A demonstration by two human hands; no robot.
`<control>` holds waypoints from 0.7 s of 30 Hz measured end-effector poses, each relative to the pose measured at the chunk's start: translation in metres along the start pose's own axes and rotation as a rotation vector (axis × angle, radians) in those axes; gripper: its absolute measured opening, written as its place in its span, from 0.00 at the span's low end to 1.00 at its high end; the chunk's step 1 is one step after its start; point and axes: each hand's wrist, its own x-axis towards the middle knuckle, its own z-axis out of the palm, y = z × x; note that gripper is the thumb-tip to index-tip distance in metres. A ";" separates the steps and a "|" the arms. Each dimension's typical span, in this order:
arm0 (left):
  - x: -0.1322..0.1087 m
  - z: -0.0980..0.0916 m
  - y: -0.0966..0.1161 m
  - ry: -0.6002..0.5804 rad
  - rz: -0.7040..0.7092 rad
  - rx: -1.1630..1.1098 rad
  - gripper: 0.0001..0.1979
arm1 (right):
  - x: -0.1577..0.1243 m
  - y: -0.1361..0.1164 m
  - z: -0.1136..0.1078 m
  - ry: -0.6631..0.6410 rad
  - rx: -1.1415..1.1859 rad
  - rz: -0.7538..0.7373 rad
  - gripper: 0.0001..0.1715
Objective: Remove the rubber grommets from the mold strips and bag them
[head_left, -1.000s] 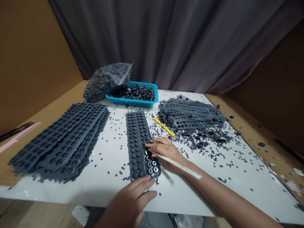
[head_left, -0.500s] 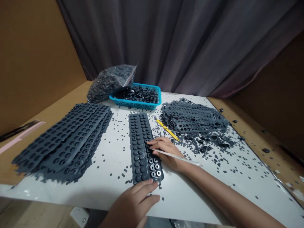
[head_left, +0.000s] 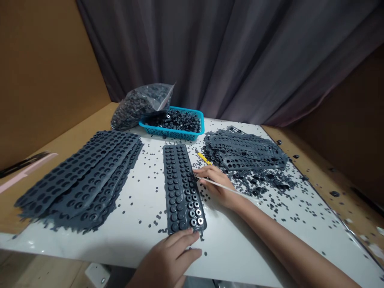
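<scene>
A dark grey moulded rubber sheet (head_left: 182,170) lies lengthwise before me, with rows of round knobs on its left half. Ring-shaped pieces with pale rims and dark centres show in its right half, brightest at the near end. My left hand (head_left: 171,256) rests at that near end, fingers stretched out, fingertips on the edge. Beside the sheet's right edge is my right hand (head_left: 219,186), its fingers closed around a thin whitish stick-like tool (head_left: 232,189). The tool's tip is hidden at the fingertips, and I cannot tell whether it touches the sheet.
Similar sheets (head_left: 81,180) are stacked at left. Punched sheets (head_left: 249,148) lie piled at right among scattered small dark discs. Behind stand a blue basket (head_left: 171,131) of small dark parts and a full plastic bag (head_left: 138,104). A yellow strip (head_left: 204,158) lies partly behind my right hand.
My right hand has shifted right with the tool, off the sheet's surface to beside its right edge, now covering part of the yellow strip. My left hand has stayed in place.
</scene>
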 end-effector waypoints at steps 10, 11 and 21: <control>0.000 -0.001 0.001 0.018 -0.012 -0.025 0.30 | -0.018 -0.009 0.000 -0.080 0.120 0.057 0.09; 0.000 0.000 0.001 0.018 -0.014 -0.029 0.30 | -0.018 -0.009 0.000 -0.086 0.110 0.051 0.09; 0.000 -0.001 0.001 0.005 -0.019 -0.039 0.30 | -0.011 0.023 0.007 -0.066 -0.226 -0.139 0.09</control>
